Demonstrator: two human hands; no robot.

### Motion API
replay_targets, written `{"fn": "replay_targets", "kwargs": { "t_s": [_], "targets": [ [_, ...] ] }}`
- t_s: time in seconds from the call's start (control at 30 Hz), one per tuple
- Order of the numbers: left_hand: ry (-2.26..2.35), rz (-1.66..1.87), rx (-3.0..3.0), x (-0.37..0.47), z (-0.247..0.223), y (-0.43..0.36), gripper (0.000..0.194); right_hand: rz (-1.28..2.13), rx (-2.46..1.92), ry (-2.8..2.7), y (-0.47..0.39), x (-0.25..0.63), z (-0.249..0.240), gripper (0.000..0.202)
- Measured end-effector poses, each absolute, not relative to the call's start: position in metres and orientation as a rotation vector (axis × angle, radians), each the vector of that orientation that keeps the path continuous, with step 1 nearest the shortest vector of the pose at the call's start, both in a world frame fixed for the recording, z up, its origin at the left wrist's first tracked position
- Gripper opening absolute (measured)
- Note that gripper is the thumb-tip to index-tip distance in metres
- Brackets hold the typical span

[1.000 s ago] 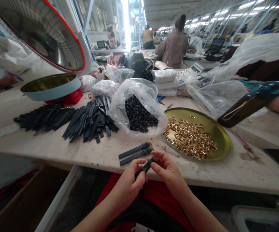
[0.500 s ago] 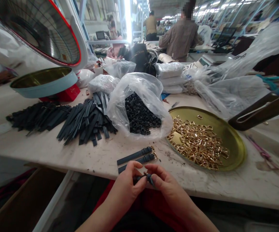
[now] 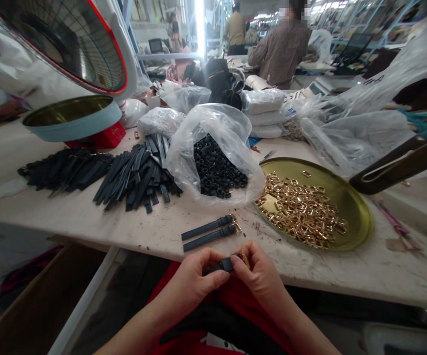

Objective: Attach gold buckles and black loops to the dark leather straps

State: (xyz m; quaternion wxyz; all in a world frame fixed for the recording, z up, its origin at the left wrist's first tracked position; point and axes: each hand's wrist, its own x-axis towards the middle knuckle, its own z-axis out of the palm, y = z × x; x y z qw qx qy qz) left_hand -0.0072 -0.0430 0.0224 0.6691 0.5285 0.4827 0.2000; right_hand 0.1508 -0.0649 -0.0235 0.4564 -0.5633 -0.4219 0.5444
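A dark strap (image 3: 227,264) with a gold buckle is pinched between my two hands at the table's front edge. My left hand (image 3: 202,271) is closed on the strap's length. The fingers of my right hand (image 3: 254,266) grip its buckle end, partly covering the buckle. Just beyond my hands lie two finished-looking dark straps (image 3: 209,236), side by side, each with a loop and a gold buckle at its right end. Farther back, an open plastic bag (image 3: 184,158) holds many small black loops (image 3: 219,167).
On the right, a gold-coloured round tray (image 3: 359,222) holds many gold buckles (image 3: 305,212). Piles of dark straps (image 3: 139,172) lie to the left, before a scale with a blue-rimmed pan (image 3: 76,129). A fan (image 3: 73,44) leans above it. Pink-handled scissors (image 3: 396,224) lie far right.
The strap in my hands has turned, so its flat band and gold buckle now show between my fingers. My hands have moved slightly apart. The view has shifted a little.
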Motion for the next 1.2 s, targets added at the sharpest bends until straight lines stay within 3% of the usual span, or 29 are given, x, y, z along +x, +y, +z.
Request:
{"fn": "replay_targets", "kwargs": {
  "t_s": [0.07, 0.27, 0.47, 0.6, 0.77, 0.87, 1.07, 1.2],
  "targets": [
    [1.070, 0.471, 1.136, -0.009, 0.022, -0.049, 0.020, 1.320, -1.372, -1.092, -0.069, 0.151, -0.022, 0.027],
    [0.996, 0.499, 1.056, -0.015, 0.026, -0.063, 0.027, 1.830, -1.077, -0.902, -0.082, 0.154, -0.009, 0.031],
    [0.999, 0.453, 1.157, -0.022, 0.032, -0.075, 0.023, 2.025, -0.959, -0.820, -0.094, 0.158, -0.003, 0.030],
    [1.030, 0.406, 1.225, -0.023, 0.030, -0.081, 0.022, 1.985, -1.082, -0.969, -0.101, 0.160, 0.002, 0.025],
    [1.078, 0.320, 1.464, -0.019, 0.033, -0.083, 0.019, 1.658, -1.347, -1.456, -0.106, 0.161, 0.005, 0.005],
    [1.081, 0.307, 1.587, -0.017, 0.038, -0.082, 0.025, 1.529, -1.386, -1.546, -0.104, 0.162, 0.006, 0.008],
    [1.036, 0.313, 1.510, -0.017, 0.036, -0.075, 0.037, 2.025, -1.128, -1.059, -0.093, 0.167, -0.007, 0.016],
    [0.998, 0.319, 1.235, -0.016, 0.024, -0.062, 0.038, 2.143, -0.992, -0.801, -0.084, 0.168, -0.018, 0.027]
  ]
}}
